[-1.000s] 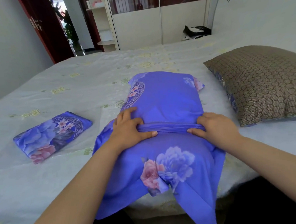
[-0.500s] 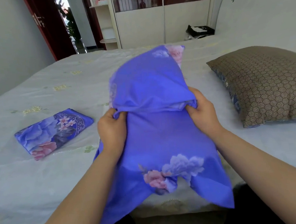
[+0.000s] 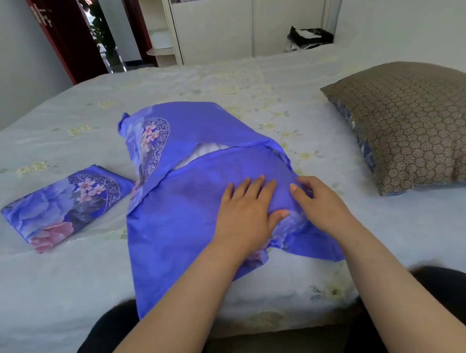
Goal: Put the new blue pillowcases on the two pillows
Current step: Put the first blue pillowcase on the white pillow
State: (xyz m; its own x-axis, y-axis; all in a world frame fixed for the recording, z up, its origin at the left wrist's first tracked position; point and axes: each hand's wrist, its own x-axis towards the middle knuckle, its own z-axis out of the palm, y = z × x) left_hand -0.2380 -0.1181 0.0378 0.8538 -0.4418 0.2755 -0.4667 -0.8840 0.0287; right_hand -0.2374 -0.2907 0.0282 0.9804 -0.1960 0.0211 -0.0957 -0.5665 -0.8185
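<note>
A pillow in a blue flowered pillowcase (image 3: 190,206) lies on the bed in front of me, and a strip of the white pillow (image 3: 208,152) shows through the open flap. My left hand (image 3: 245,211) presses flat on the near half of the case with straight fingers. Just right of it, my right hand (image 3: 318,201) rests on the case's right edge, fingers lightly bent on the cloth. A second blue pillowcase (image 3: 64,205) lies folded to the left. At the right sits the other pillow (image 3: 419,121) in a brown honeycomb cover.
The bed (image 3: 69,282) has a pale sheet with small yellow flowers; its near edge is at my knees. A black and white bag (image 3: 309,36) sits at the far side by the headboard. Behind stand a white wardrobe (image 3: 217,27) and a red door (image 3: 65,36).
The pillow, held up on end half a second ago, now lies flat and skewed left. Both hands let go of the case's flap and moved onto its near half.
</note>
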